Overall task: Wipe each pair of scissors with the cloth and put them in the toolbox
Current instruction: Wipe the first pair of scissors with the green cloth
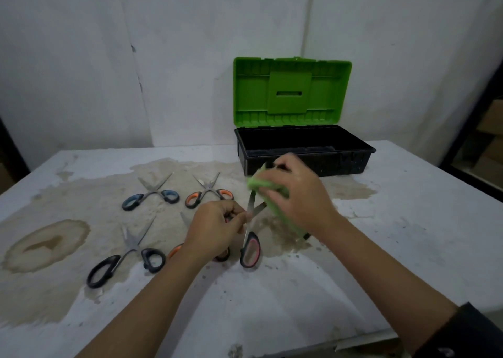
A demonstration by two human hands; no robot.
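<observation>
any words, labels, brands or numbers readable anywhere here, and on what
No text can be read in this view.
Toolbox lid: only moulded ribs and a slot, no lettering.
Held scissors: any mark on the blades is too blurred to read.
Cloth: plain green, no label showing.

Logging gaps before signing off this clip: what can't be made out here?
- Head view: blade tips of the held scissors, covered by the cloth and right hand.
- Head view: orange-handled scissors, mostly behind the left hand.
- Head view: toolbox floor, dark, near part behind its front wall and the right hand.
- Head view: cloth's edges, motion-blurred.
</observation>
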